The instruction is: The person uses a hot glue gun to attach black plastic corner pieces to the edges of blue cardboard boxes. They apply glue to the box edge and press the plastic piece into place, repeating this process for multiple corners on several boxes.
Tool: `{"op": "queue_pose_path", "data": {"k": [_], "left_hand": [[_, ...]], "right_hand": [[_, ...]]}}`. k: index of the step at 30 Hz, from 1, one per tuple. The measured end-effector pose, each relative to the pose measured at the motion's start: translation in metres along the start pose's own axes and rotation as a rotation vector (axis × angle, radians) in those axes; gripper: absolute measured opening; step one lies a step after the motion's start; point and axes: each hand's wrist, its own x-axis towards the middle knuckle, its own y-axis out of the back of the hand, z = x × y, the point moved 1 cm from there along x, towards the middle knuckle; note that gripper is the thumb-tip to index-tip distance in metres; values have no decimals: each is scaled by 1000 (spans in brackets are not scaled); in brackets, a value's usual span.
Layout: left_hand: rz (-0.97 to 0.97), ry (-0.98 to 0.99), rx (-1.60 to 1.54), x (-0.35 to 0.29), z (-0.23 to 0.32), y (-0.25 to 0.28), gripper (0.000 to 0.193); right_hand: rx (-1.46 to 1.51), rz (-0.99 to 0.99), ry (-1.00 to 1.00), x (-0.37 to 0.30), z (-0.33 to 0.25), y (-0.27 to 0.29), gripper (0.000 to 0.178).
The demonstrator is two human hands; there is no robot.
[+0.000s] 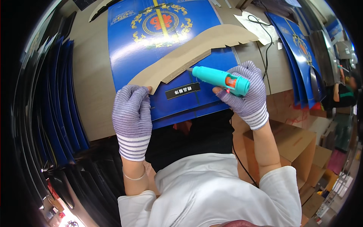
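My right hand (245,92), in a striped grey-and-white glove, is wrapped round a teal hot glue gun (217,77). Its dark nozzle points left, at the folded edge of a long curved strip of brown cardboard (181,53). Whether the tip touches the cardboard I cannot tell. My left hand (132,106), gloved the same way, has its fingers closed on the strip's near left end. Beneath the strip lies a shiny blue printed board (130,45) with a gold and red round emblem. A small black label (182,91) sits on the board near its front edge.
Several blue boards (56,94) stand in a row at the left. More blue printed boards (293,49) lean at the right. A black cord (267,56) crosses a white sheet (257,28) at the table's far right. Open cardboard boxes (289,142) stand below, beside my right arm.
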Motion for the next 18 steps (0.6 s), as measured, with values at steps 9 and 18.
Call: {"op": "queue_pose_path", "data": {"k": [9, 18], "left_hand": [[-3, -19, 16, -2, -4, 2, 19], [41, -36, 75, -1, 1, 11, 16]], "right_hand": [[-55, 79, -127, -3, 24, 12, 43], [35, 192, -128, -7, 64, 29, 44]]}}
